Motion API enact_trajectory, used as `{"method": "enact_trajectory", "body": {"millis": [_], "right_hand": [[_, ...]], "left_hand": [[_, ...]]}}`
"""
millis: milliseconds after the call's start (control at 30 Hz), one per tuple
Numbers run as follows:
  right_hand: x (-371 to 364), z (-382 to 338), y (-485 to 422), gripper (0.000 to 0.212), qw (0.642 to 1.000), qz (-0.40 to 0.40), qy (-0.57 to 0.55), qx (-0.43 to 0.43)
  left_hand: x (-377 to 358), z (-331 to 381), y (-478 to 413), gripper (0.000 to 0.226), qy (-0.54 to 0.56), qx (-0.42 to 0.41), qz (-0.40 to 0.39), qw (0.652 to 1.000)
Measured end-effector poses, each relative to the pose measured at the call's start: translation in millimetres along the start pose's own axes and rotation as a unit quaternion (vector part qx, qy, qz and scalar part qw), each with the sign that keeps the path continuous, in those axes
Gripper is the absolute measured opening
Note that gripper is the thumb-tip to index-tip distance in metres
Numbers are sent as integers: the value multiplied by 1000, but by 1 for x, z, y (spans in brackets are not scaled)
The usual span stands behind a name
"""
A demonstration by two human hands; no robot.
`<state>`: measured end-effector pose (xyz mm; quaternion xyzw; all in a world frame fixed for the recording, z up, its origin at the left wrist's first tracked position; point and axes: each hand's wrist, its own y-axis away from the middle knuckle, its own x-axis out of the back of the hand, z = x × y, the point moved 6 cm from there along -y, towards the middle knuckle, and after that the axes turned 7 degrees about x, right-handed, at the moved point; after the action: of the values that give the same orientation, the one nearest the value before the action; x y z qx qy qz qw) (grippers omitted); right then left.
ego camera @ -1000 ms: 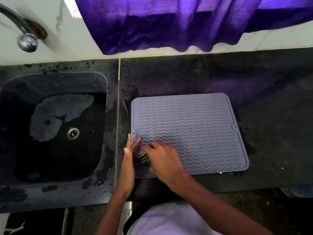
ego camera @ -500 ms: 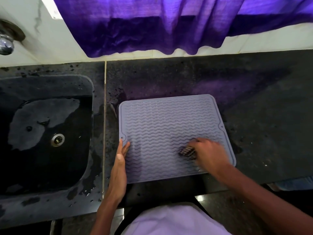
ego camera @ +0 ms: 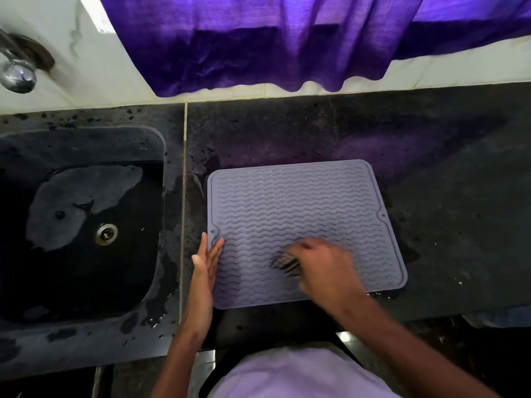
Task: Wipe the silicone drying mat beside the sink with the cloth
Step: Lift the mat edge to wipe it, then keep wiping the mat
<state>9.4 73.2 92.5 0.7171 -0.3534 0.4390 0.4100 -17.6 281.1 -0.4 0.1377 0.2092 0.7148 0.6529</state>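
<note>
right hand (ego camera: 321, 265): gripping cloth (ego camera: 287, 264), rubbing mat (ego camera: 287, 196)
left hand (ego camera: 205, 268): lying flat, pinning mat edge
progress: looking midway; mat beyond right knuckles likely remaining

Your worktop (ego camera: 431, 196) is dark speckled stone, wet in patches. A grey silicone mat (ego camera: 287, 202) with wavy ribs lies flat on it near the front edge, just right of a pale seam (ego camera: 184, 196). Left of that seam a black sink (ego camera: 86, 147) is set into the stone. Water drops (ego camera: 161, 320) dot the surface by the sink's front right corner.
</note>
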Motion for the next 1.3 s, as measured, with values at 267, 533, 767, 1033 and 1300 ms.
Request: {"method": "enact_trajectory", "body": {"millis": [267, 533, 767, 1033, 1300], "right_hand": [[-52, -63, -30, 36, 997, 10, 29, 69], [-24, 53, 7, 45, 998, -21, 52, -31], [7, 143, 50, 30, 987, -25, 58, -146], [17, 96, 41, 39, 994, 23, 28, -98], [-55, -102, -29, 43, 983, -27, -3, 179]], "left_hand": [[-5, 2, 2, 111, -9, -14, 16, 1000], [-9, -7, 5, 88, -67, -28, 2, 997], [-12, -8, 6, 79, -83, -31, 3, 996], [2, -8, -4, 67, -10, 41, 15, 999], [2, 8, 0, 82, -13, 47, -3, 999]]}}
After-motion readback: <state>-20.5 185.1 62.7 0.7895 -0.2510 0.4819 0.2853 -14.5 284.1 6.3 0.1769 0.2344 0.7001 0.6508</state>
